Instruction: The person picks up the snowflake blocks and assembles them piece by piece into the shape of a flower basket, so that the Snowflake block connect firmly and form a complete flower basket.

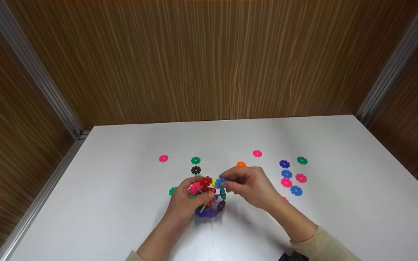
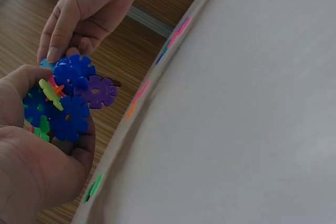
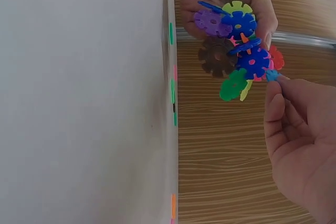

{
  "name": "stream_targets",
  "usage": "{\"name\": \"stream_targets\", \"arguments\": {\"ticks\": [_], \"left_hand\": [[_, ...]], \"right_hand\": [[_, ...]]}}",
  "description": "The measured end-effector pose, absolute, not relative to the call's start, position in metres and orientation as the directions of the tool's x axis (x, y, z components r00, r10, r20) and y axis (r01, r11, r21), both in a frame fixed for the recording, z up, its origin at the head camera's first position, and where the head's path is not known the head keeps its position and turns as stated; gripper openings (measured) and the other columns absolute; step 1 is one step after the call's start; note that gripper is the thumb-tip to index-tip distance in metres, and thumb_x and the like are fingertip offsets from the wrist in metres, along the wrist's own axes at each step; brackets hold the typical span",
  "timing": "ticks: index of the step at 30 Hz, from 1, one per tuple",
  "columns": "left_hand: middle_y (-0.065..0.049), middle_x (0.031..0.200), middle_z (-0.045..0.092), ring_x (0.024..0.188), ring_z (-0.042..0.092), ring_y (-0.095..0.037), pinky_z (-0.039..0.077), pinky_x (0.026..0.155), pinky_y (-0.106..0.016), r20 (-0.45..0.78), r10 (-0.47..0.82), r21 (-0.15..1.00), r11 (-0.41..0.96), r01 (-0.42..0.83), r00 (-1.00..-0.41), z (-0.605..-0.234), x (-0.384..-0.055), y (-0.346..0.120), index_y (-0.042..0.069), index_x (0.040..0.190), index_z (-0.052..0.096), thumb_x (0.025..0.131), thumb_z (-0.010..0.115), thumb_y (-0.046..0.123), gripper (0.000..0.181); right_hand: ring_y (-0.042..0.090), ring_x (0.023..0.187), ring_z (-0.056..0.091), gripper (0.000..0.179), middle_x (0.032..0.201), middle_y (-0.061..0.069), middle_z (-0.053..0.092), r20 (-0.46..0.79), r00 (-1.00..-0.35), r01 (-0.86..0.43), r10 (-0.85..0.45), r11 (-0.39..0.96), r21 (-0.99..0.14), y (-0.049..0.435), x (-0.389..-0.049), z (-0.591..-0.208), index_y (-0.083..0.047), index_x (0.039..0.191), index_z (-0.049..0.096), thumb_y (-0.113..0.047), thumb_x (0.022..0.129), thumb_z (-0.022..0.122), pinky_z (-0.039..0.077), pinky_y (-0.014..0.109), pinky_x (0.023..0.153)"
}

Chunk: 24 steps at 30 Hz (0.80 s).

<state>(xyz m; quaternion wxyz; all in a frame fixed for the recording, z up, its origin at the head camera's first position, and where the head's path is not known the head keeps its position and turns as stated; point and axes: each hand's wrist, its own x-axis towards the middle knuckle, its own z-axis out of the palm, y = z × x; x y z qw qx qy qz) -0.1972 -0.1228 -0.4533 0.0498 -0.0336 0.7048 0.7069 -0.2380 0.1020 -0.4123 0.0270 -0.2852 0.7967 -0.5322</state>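
My left hand point(image 1: 186, 200) grips a cluster of interlocked plastic notched discs point(image 1: 212, 213) in purple, blue, red, green, yellow and brown. Between the thumb and index finger of my right hand point(image 1: 253, 186) is a light blue notched disc point(image 1: 220, 182), held against the cluster's right upper side. In the right wrist view that light blue disc point(image 3: 272, 75) touches the cluster beside a dark blue disc point(image 3: 253, 63); whether their slots are joined cannot be told. The left wrist view shows a purple disc point(image 2: 95, 91) sticking out of the cluster. My left fingers hide part of it.
Loose discs lie flat on the white table point(image 1: 122, 217). Several, such as a blue one point(image 1: 296, 190) and a green one point(image 1: 302, 160), are at the right. A pink disc point(image 1: 163, 158) and a black disc point(image 1: 196, 170) lie beyond my left hand. Wood-grain panels point(image 1: 216, 61) surround the table.
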Motion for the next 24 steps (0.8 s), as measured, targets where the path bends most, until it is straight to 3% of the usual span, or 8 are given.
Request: {"name": "stream_targets", "arguments": {"ticks": [8, 22, 24], "left_hand": [[-0.008, 0.134, 0.069, 0.127, 0.064, -0.028, 0.048, 0.113, -0.052, -0.134, 0.024, 0.991, 0.0, -0.134, -0.991, -0.4546, -0.197, -0.1223, 0.011, 0.141, 0.055, 0.087, 0.09, 0.024, 0.065], [-0.007, 0.134, 0.067, 0.126, 0.062, -0.027, 0.05, 0.112, -0.05, -0.159, 0.009, 0.987, 0.017, -0.159, -0.987, -0.4538, -0.1985, -0.123, 0.014, 0.14, 0.057, 0.085, 0.092, 0.029, 0.066], [-0.009, 0.131, 0.069, 0.121, 0.066, -0.029, 0.051, 0.111, -0.05, -0.155, 0.015, 0.988, -0.003, -0.156, -0.988, -0.4542, -0.1993, -0.1241, 0.014, 0.141, 0.057, 0.086, 0.091, 0.027, 0.066]], "right_hand": [[0.017, 0.078, 0.072, 0.016, 0.098, -0.002, 0.08, 0.258, -0.823, -0.448, -0.506, 0.299, -0.843, 0.0996, -0.2385, -0.4112, -0.011, 0.109, 0.085, -0.007, 0.095, 0.08, 0.063, 0.028, 0.074], [0.016, 0.074, 0.068, 0.015, 0.099, -0.002, 0.08, 0.243, -0.81, -0.44, -0.534, 0.279, -0.854, 0.0968, -0.2417, -0.417, -0.012, 0.11, 0.084, -0.008, 0.098, 0.077, 0.062, 0.027, 0.07], [0.017, 0.076, 0.068, 0.017, 0.101, -0.001, 0.08, 0.241, -0.807, -0.437, -0.54, 0.269, -0.858, 0.0975, -0.2419, -0.4179, -0.012, 0.113, 0.083, -0.01, 0.098, 0.077, 0.062, 0.026, 0.071]]}}
